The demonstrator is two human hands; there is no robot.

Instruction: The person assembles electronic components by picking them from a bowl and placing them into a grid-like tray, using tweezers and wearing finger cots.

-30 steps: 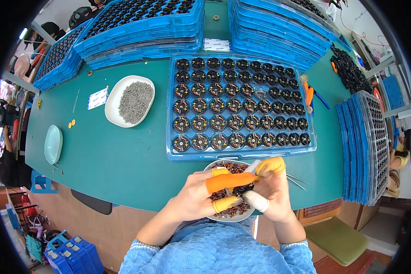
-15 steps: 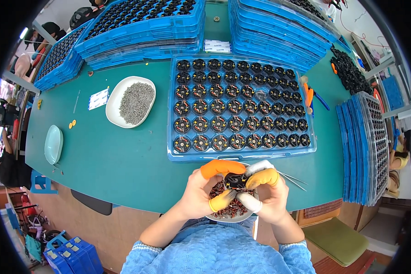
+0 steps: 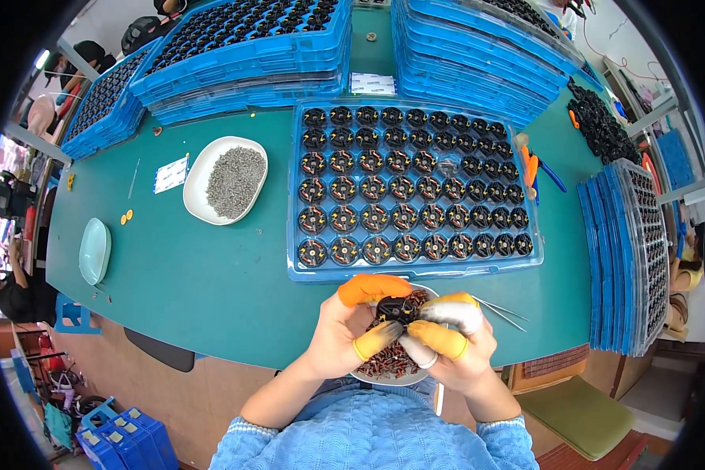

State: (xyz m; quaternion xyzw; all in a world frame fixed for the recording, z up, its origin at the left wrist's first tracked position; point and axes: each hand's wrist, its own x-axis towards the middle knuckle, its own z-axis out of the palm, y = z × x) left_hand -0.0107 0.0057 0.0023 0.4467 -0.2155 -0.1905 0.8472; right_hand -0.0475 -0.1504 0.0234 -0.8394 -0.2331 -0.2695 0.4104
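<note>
Black disc (image 3: 392,309) is clamped in left hand (image 3: 338,329), right hand (image 3: 463,345) at its edge, grip indeterminable; judged light, stiff, best held by the rim.

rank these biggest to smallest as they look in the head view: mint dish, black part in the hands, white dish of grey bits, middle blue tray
1. Middle blue tray
2. White dish
3. Mint dish
4. Black part, partly covered

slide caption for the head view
Left hand holds a round black part, right hand close by, above a bowl of red-brown pieces, near a blue tray.
</note>
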